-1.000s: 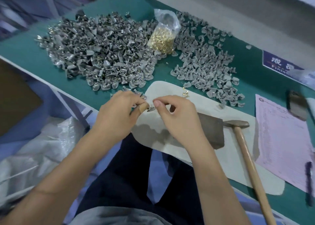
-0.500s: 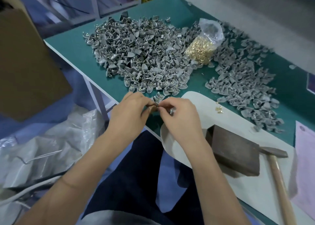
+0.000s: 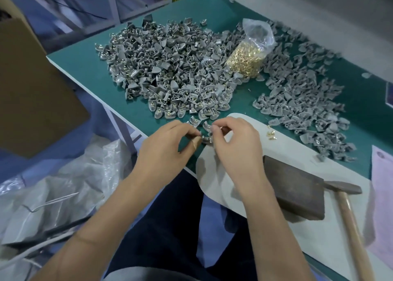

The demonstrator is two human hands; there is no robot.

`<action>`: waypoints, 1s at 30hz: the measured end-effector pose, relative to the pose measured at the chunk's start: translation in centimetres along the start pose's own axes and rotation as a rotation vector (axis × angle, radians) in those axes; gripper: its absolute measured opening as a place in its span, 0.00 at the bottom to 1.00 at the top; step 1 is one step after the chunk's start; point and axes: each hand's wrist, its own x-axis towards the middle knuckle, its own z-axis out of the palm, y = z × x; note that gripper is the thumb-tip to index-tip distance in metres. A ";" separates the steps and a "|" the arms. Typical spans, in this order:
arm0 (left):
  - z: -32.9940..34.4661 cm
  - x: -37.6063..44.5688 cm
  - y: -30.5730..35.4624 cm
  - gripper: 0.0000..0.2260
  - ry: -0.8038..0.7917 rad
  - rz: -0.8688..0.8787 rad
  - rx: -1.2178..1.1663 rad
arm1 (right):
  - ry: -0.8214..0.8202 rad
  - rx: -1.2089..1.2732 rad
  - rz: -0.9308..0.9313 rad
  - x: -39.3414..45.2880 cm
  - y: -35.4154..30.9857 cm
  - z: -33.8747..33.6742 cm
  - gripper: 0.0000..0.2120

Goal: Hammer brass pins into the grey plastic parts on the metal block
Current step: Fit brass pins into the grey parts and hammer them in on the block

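Observation:
My left hand (image 3: 168, 146) and my right hand (image 3: 236, 144) meet at the table's near edge, both pinching a small grey plastic part (image 3: 205, 139) between their fingertips. A taped left thumb touches it. The dark metal block (image 3: 297, 189) lies to the right of my right wrist on a pale mat (image 3: 297, 238), nothing on it. A hammer (image 3: 348, 208) with a wooden handle lies beside the block. A few loose brass pins (image 3: 270, 133) sit on the mat. A plastic bag of brass pins (image 3: 247, 57) stands between two heaps of grey parts (image 3: 170, 72).
A second, flatter heap of grey parts (image 3: 304, 108) spreads at the right on the green table (image 3: 89, 68). Pink paper (image 3: 382, 195) lies at the far right. A cardboard box (image 3: 32, 89) and clear plastic sheeting (image 3: 53, 195) are left of the table.
The view has swung left and down, so the table shifted right in frame. Both hands stayed together on the small part, now at the table's near edge beside the left heap.

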 end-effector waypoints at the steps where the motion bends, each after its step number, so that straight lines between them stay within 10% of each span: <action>1: 0.4 0.2 0.6 0.03 -0.024 0.013 -0.013 | 0.029 0.015 0.023 -0.3 0.5 -0.9 0.05; 13: 8.5 5.3 8.8 0.02 -0.308 0.273 -0.068 | 0.282 -0.092 0.331 -5.0 9.2 -10.5 0.05; 30: 13.0 13.0 10.1 0.06 -0.337 0.199 0.137 | 0.278 -0.027 0.381 -4.1 10.3 -10.8 0.05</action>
